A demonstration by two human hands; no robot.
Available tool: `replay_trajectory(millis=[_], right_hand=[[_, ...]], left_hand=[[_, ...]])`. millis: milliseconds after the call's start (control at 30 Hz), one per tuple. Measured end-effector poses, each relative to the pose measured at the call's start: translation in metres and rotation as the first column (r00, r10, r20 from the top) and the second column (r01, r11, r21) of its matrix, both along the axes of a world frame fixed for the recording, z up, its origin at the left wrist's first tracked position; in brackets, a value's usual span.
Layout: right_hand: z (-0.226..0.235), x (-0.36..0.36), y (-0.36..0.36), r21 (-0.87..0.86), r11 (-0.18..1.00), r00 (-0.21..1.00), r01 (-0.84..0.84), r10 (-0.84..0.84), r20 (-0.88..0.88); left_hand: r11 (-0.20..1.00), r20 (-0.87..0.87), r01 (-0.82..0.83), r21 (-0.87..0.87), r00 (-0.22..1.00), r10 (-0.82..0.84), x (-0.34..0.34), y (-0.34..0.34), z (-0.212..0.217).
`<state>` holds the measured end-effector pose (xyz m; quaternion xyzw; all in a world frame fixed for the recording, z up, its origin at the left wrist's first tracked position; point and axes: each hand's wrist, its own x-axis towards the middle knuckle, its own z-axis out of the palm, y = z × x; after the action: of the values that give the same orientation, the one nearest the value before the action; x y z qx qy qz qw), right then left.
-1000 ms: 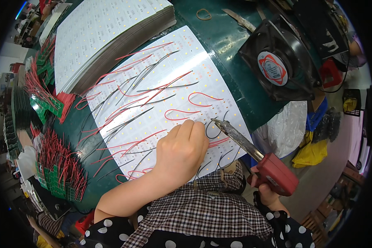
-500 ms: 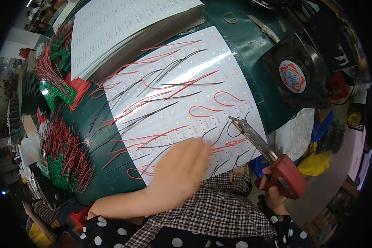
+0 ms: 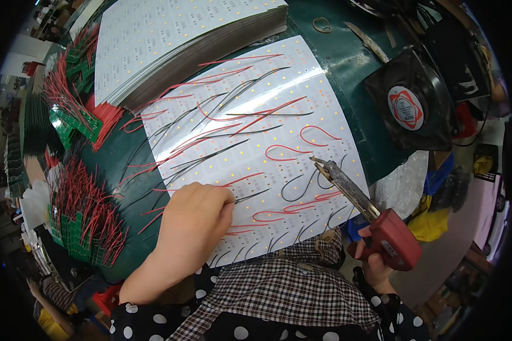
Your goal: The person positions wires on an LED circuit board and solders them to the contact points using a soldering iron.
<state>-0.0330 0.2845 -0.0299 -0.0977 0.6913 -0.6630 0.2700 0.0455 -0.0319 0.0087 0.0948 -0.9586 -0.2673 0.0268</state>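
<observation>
Nearest, a checked cloth [image 3: 279,284] lies over the lap at the desk's [image 3: 347,62] front edge. The right hand [image 3: 375,262] is closed around the red grip of a soldering gun [image 3: 370,219], whose metal tip points up-left and hovers over the white panel [image 3: 250,142], just beside a black wire loop [image 3: 301,184]. The left hand [image 3: 193,224] rests palm-down on the panel's near edge, fingers curled, pinching the end of a black wire [image 3: 250,196] that lies flat on it. Red and black wires spread across the panel. To the left sit green boards [image 3: 82,219] with red leads. Farther right stands a black fan [image 3: 412,108] with a red-and-white hub. At the far side lies a stack of white panels [image 3: 182,40].
</observation>
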Motion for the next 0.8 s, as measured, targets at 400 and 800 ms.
replay_trajectory(millis=[400, 800], right_hand=[[0.001, -0.002, 0.003, -0.018, 0.997, 0.997, -0.071, 0.071, 0.036], [-0.016, 0.004, 0.016, 0.088, 0.990, 0.994, -0.111, 0.110, 0.009]], left_hand=[[0.831, 0.013, -0.125, 0.542, 0.990, 0.141, -0.034, 0.025, 0.001], [0.945, 0.040, -0.160, 0.284, 0.987, 0.155, -0.038, 0.042, -0.026]])
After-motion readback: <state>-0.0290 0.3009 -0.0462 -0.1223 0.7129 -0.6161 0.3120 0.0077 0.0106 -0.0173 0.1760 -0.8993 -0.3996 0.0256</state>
